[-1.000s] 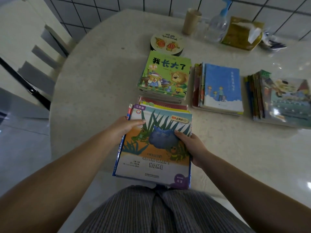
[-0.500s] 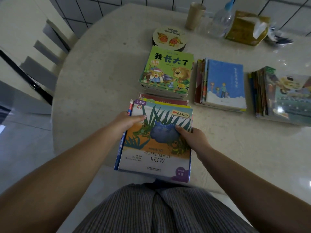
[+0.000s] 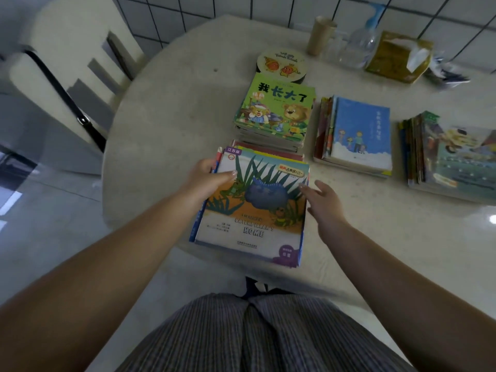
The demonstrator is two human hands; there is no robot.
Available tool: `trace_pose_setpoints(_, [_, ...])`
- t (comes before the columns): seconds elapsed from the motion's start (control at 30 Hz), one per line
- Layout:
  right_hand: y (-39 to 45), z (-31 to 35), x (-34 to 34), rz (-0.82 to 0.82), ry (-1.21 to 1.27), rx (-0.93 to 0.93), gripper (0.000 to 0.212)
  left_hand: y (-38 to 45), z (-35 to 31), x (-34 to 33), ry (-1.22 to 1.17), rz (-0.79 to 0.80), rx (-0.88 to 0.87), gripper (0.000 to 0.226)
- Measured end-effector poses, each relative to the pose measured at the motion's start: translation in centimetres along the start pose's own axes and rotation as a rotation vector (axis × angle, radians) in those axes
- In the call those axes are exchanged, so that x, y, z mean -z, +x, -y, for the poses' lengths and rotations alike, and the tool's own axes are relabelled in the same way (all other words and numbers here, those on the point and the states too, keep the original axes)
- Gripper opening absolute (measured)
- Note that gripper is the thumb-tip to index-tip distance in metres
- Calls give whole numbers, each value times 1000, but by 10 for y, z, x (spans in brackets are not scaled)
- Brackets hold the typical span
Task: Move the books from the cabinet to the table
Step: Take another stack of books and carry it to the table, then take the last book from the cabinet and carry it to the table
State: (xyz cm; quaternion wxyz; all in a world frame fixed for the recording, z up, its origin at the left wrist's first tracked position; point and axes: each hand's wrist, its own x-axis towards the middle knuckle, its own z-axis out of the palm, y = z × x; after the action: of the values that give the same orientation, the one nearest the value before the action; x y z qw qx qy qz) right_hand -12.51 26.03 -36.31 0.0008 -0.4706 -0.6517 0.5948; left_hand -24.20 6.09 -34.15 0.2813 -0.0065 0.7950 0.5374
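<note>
Gripping the held stack of books [image 3: 249,208] at its left edge, the left hand [image 3: 206,178] was closed; the right hand [image 3: 323,202] was opened beside it. "HOME" was printed on top. Ahead on the table [image 3: 171,108], a green book stack [image 3: 273,111] was placed.

Rounded pale stone-look counter [image 3: 171,124], speckled, glossy, with a bright glare spot near its right edge. Back wall [image 3: 222,6] is white square tile with dark grout, running directly behind the counter's far edge. Cream slatted chair [image 3: 67,63] at left, tucked near the counter, with a black strap [image 3: 69,100] and metal buckle draped across it. Floor [image 3: 40,210] is pale grey polished tile, reflecting window-like light at far left. Overall lighting dim, cool.
</note>
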Motion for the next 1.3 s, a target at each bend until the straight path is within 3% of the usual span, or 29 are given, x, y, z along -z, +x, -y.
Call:
trace_pose_setpoints(0.2, [-41,0,3,-26,-97,350,52,-52,7,0,-64,-180,-28,45])
trace_pose_setpoints(0.37, [-79,-10,0,79,-46,423,43,-101,32,5,-208,-157,-28,30])
trace_pose_setpoints(0.5, [-98,-25,-6,246,-9,391,34,-142,55,6,-352,-185,51,19])
trace_pose_setpoints(0.67, [-116,-36,-13,466,-121,435,37,-186,72,5,-381,-308,106,30])
trace_pose_setpoints(1.0, [-174,-91,6,929,-338,511,32,-332,133,-62,-592,-617,205,46])
trace_pose_setpoints(1.3, [-280,-172,-2,1361,-612,571,37,-486,209,-115,-851,-981,234,37])
